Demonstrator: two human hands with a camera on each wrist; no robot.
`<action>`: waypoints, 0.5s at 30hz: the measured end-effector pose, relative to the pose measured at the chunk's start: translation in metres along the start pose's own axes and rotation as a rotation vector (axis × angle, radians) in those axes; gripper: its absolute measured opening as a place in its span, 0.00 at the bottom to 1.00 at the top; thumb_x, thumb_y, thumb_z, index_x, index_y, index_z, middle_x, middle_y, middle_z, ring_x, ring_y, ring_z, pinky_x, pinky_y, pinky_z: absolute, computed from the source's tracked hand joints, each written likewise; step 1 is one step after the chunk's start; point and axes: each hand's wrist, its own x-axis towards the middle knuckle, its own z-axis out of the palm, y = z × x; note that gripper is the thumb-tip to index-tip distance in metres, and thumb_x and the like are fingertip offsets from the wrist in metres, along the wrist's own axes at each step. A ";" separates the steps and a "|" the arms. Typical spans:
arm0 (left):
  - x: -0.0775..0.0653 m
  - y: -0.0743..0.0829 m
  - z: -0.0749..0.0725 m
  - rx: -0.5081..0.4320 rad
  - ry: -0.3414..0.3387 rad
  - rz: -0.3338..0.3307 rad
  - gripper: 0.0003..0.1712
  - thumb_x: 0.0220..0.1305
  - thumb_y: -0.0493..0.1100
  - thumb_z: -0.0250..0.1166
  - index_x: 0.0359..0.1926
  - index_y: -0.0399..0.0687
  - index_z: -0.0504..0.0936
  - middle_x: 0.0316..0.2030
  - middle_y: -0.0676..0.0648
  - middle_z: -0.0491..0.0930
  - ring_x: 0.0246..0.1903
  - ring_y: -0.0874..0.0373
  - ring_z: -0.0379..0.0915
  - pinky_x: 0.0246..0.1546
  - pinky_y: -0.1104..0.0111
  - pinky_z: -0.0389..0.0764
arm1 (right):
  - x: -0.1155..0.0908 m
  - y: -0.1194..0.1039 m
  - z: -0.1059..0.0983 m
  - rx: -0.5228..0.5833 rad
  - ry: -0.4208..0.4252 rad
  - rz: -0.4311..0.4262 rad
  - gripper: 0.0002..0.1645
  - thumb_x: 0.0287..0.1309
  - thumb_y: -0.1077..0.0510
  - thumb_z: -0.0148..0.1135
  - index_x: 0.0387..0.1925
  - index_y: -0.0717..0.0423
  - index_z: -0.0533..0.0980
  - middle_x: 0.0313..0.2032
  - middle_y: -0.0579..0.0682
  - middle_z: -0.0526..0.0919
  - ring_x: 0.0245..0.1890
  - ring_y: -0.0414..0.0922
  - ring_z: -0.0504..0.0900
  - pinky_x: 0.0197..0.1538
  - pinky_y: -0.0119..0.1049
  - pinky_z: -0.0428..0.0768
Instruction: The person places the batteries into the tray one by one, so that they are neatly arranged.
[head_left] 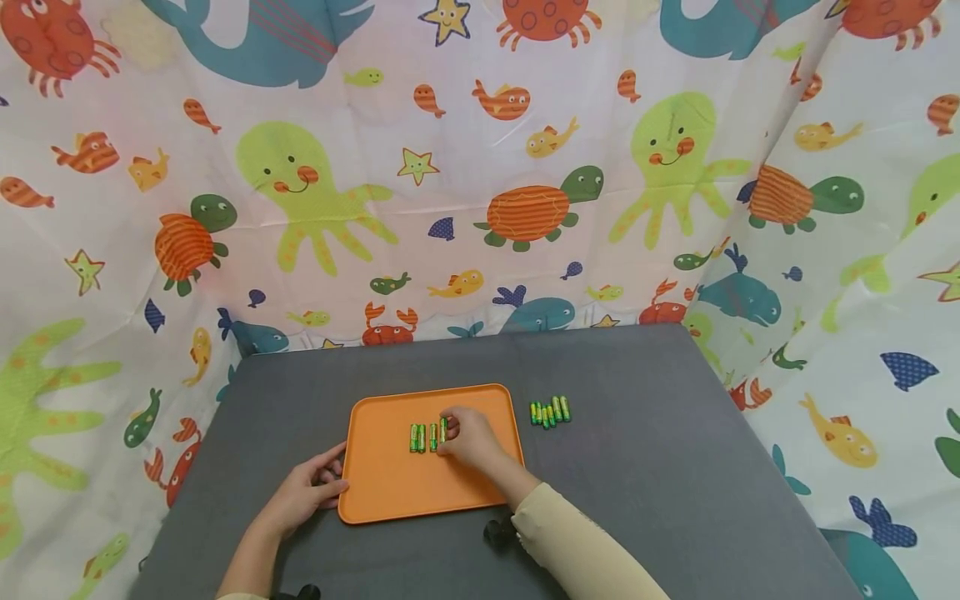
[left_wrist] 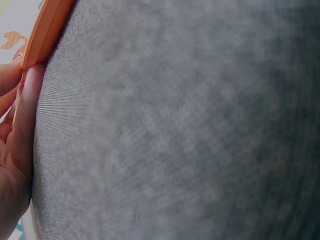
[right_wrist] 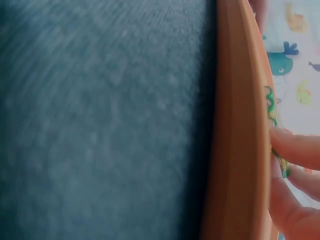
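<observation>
An orange tray (head_left: 390,496) lies on the grey table. On it, three green and yellow batteries (head_left: 422,438) lie in a row, side by side. My right hand (head_left: 472,439) is over the tray and pinches another such battery (head_left: 443,428) between thumb and fingers, at the right end of that row. In the right wrist view the same battery (right_wrist: 284,167) shows between the fingertips, partly behind the tray rim. My left hand (head_left: 303,492) holds the tray's left edge. In the left wrist view, a finger (left_wrist: 32,82) reaches under the tray's rim (left_wrist: 46,35).
Several more green and yellow batteries (head_left: 551,412) lie in a row on the table (head_left: 637,467), just right of the tray. A curtain (head_left: 450,208) printed with sea animals hangs behind the table and along both sides.
</observation>
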 end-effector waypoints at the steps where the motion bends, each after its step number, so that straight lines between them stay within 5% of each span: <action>1: 0.000 0.000 0.000 0.000 0.001 -0.001 0.42 0.65 0.40 0.70 0.77 0.50 0.62 0.48 0.42 0.70 0.39 0.53 0.72 0.35 0.62 0.85 | 0.000 -0.001 0.001 -0.010 0.001 0.000 0.37 0.46 0.64 0.81 0.60 0.57 0.78 0.40 0.49 0.80 0.35 0.41 0.75 0.39 0.37 0.78; 15: -0.001 0.001 0.001 -0.002 -0.003 0.004 0.42 0.66 0.39 0.69 0.77 0.50 0.62 0.48 0.41 0.70 0.39 0.53 0.72 0.35 0.62 0.84 | -0.002 -0.006 0.003 -0.025 -0.012 0.002 0.39 0.44 0.66 0.81 0.61 0.58 0.77 0.42 0.50 0.80 0.37 0.42 0.73 0.41 0.37 0.76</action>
